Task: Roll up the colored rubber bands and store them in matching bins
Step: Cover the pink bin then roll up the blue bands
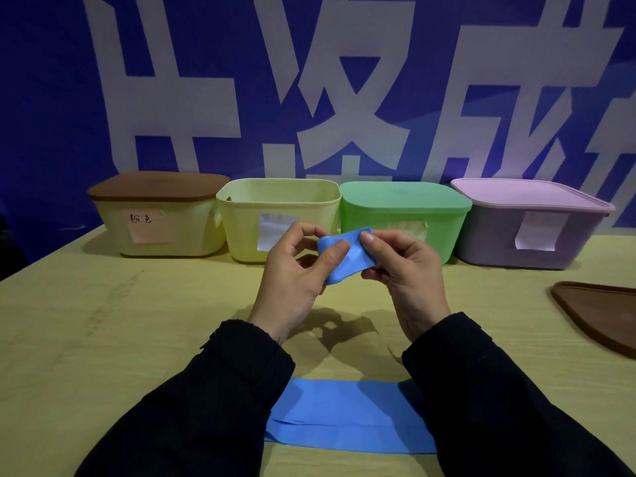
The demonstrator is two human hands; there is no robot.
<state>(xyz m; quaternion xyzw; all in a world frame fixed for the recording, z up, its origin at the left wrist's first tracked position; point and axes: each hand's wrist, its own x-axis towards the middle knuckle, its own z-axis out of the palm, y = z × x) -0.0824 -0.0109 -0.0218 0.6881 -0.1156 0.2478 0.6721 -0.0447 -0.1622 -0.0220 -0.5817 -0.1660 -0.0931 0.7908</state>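
Pinching blue rubber band [345, 255] between both hands' fingers [335, 253], closed on it

Dim, bluish light from above casts soft hand shadows on the table [103, 321]; wide-angle bending at edges.

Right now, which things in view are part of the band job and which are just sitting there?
In the job:
- blue band, held between left hand and right hand
- its flat part on the table
- open yellow bin

Just sitting there:
- brown-lidded bin
- green bin, lidded
- purple bin, lidded
- loose brown lid
- banner
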